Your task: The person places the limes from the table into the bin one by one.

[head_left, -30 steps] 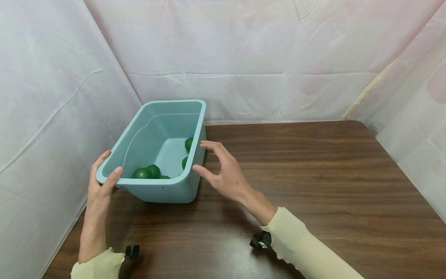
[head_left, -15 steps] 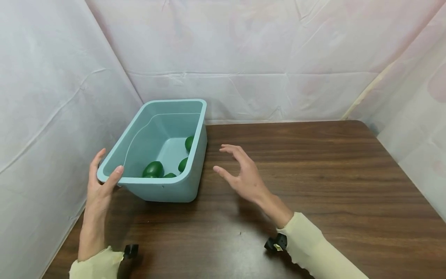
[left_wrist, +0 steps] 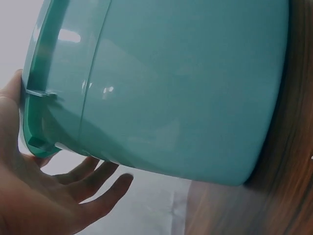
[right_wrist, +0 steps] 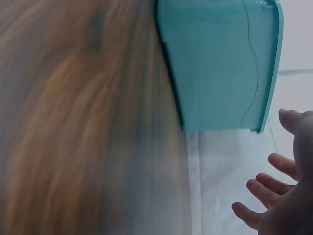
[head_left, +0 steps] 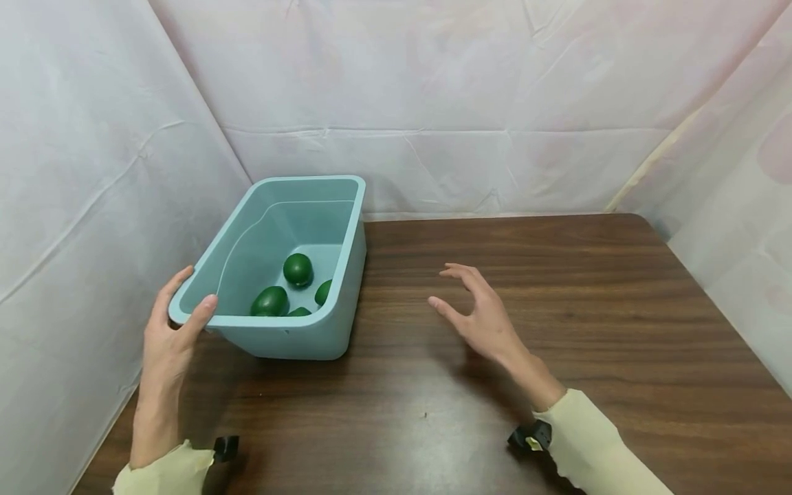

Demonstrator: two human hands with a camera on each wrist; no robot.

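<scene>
1. The teal plastic bin [head_left: 291,330] stands at the near-left part of the dark wood-grain table [head_left: 557,309], its left side raised a little so that it tilts. Four green round fruits lie in its bottom: one [head_left: 298,269] apart toward the middle, one [head_left: 270,301] nearer the front wall, two more partly hidden by the rim.

2. The left hand [head_left: 170,333] grips the bin's near-left corner, thumb [head_left: 204,309] hooked over the rim and inside, fingers wrapped round the outer wall. In the left wrist view the fingers [left_wrist: 93,183] spread under the rim's lip, with the bin wall [left_wrist: 186,88] filling most of the frame.

3. The right hand [head_left: 485,316] hovers above the table, well apart from the bin's right wall, released and grasping nothing, fingers loosely spread and slightly bent, palm turned toward the bin. The right wrist view shows its fingertips [right_wrist: 259,188] against the pale backdrop, the bin [right_wrist: 220,63] beyond.

4. Both forearms wear pale yellow sleeves [head_left: 594,447], with small black clips at the wrists.

5. Creased white sheeting [head_left: 433,103] closes in the table at the back and on both sides.
</scene>
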